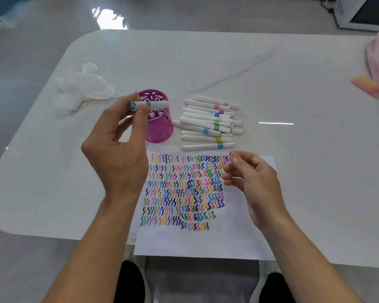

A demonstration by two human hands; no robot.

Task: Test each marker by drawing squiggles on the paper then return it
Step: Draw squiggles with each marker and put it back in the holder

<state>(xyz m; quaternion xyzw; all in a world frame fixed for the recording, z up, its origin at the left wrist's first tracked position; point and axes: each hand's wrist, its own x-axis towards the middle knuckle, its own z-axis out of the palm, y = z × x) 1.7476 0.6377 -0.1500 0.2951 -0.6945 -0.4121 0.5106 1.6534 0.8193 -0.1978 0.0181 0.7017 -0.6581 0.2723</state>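
Purple cup [160,125] and marker pile [210,123] just beyond paper [206,241].

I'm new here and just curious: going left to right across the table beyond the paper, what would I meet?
Crumpled white tissue → purple cup → pile of white markers → pink and orange block near the right edge. The blue marker held by the left hand overlaps the cup, so it is left out.

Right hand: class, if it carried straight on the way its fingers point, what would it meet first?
Probably the nearest marker, the one with a blue band at the near edge of the marker pile, just beyond the paper. The right hand looks raised, so it might pass over.
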